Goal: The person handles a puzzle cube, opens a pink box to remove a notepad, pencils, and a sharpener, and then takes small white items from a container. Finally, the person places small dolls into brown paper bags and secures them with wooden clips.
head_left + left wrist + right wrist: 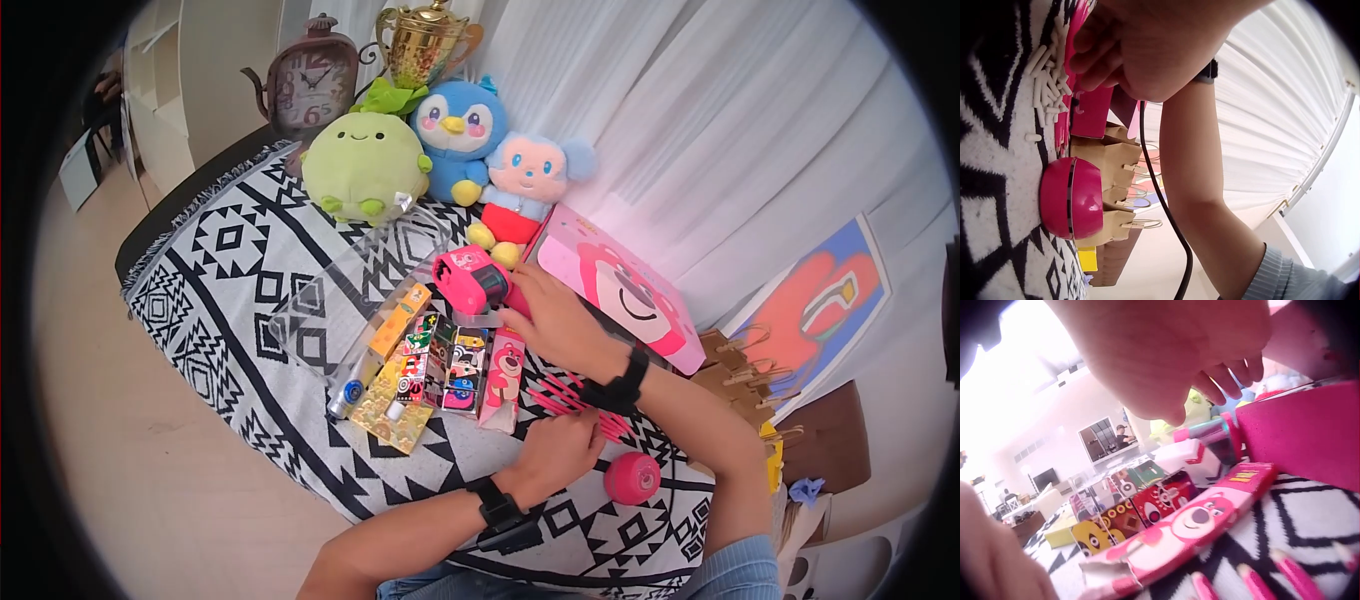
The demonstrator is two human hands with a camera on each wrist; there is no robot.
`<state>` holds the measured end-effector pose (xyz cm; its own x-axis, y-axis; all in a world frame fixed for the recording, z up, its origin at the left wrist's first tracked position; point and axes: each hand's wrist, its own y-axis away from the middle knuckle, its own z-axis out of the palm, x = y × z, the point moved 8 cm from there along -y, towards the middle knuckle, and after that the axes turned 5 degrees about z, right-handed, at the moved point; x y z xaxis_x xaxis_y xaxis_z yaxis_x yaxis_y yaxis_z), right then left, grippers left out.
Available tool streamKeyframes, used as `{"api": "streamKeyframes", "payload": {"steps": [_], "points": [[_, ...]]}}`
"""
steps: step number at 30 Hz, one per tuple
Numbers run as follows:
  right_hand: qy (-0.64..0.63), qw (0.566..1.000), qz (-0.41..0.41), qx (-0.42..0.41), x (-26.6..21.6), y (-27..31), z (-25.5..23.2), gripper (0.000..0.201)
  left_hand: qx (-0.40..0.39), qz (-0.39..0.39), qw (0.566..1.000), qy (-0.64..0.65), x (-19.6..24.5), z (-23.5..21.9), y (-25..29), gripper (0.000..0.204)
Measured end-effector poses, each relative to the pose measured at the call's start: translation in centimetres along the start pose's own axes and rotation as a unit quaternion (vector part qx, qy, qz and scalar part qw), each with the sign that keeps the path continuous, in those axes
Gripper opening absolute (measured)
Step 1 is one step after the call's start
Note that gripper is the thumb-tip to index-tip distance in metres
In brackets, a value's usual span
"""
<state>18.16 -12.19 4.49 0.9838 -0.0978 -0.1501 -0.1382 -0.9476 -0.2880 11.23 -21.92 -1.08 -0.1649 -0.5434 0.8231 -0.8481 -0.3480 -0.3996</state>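
Observation:
My right hand (565, 325) reaches over the middle of the cloth, its fingers extended beside a pink device with a dark window (470, 280). Below that palm lies a long pink carton with a bear print (1200, 515). My left hand (558, 455) hovers low near the front, fingers loosely curled, nothing visible in them. Right by its fingertips lies a bundle of slim pink sticks with pale ends (570, 395). A round pink container (632, 478) stands to the right of this hand.
Small patterned boxes (465, 365) stand left of the carton, beside a clear plastic case (315, 325). Behind are a green plush (365, 165), a blue plush (455, 130), a pink-and-blue plush (530, 170), a clock (312, 85) and a trophy (425, 45). A pink bear-print box (620, 290) stands at back right.

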Motion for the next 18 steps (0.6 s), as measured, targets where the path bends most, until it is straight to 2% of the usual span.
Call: {"api": "streamKeyframes", "payload": {"steps": [3,5,6,7,8,9,12,14,15,17,18], "points": [[0.059,0.998,-0.002,0.006,3.1,2.0,-1.7,0.046,-0.008,0.006,1.0,-0.011,-0.1,0.4,0.1,0.01],[0.045,0.997,0.061,0.015,5.4,2.2,-4.4,0.041,-0.009,0.012,1.0,-0.014,0.0,0.6,0.1,0.01],[0.078,0.99,0.117,0.003,7.0,2.0,-5.6,0.036,-0.007,0.01,1.0,-0.013,0.0,0.6,0.1,0.01],[0.086,0.989,0.095,0.076,8.4,2.0,-7.2,0.032,-0.005,0.009,1.0,-0.013,0.0,0.6,0.1,0.01],[0.14,0.98,0.12,0.071,9.8,1.7,-8.5,0.03,-0.007,0.01,1.0,-0.012,0.0,0.6,0.1,0.01],[0.174,0.974,0.107,0.097,12.7,1.6,-8.8,0.029,-0.006,0.01,1.0,-0.009,-0.1,0.7,0.2,0.01],[0.113,0.982,0.132,0.075,15.0,0.6,-10.3,0.031,-0.009,0.01,1.0,-0.008,-0.1,0.6,0.1,0.01],[0.057,0.988,0.137,0.039,16.9,0.0,-9.1,0.034,-0.012,0.009,1.0,-0.011,-0.2,0.6,0.1,0.01],[0.058,0.988,0.137,0.04,17.5,-0.3,-8.9,0.034,-0.006,0.009,1.0,-0.014,-0.2,0.5,0.1,0.01],[0.099,0.982,0.158,-0.025,18.3,-1.1,-7.4,0.035,0.001,0.011,1.0,-0.018,-0.3,0.4,0.0,0.01],[0.105,0.985,0.134,-0.02,19.1,-1.7,-6.4,0.031,-0.006,0.006,1.0,-0.016,-0.3,0.3,0.0,0.01]]}}
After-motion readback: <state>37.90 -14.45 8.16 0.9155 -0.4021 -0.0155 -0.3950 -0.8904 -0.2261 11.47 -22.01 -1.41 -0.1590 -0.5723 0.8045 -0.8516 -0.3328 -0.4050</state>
